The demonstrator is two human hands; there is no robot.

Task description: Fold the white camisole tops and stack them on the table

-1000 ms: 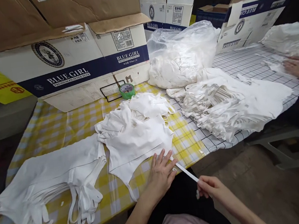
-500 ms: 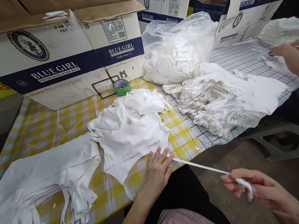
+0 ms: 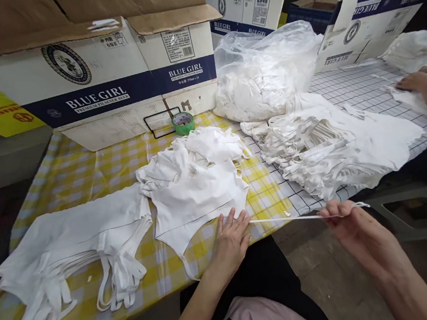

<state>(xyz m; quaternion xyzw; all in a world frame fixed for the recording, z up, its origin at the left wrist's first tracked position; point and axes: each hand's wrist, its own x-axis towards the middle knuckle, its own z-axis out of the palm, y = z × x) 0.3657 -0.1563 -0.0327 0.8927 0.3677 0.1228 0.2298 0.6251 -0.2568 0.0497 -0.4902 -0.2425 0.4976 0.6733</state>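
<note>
A white strappy garment (image 3: 199, 201) lies spread near the table's front edge, its upper part merging into a crumpled white heap. My left hand (image 3: 229, 242) rests flat on its lower right corner, fingers stretched out. From that corner a thin white strap (image 3: 280, 219) runs taut to the right, past the edge of the table. My right hand (image 3: 359, 235) pinches the strap near its far end, and a short loop sticks out beyond the fingers. To the left lies a neat stack of similar white garments (image 3: 76, 225), with straps hanging toward the front.
Behind stand a large beer carton (image 3: 108, 74), green tape (image 3: 184, 124) and a black wire frame (image 3: 158, 124). Toward the right are a clear bag of white pieces (image 3: 261, 77) and a big garment pile (image 3: 325, 140). Another person's hands (image 3: 423, 82) work on white fabric at far right.
My right hand has risen and moved slightly right, so the strap went from sloping downward to nearly level. My left hand stays on the garment. The view has shifted a little leftward.
</note>
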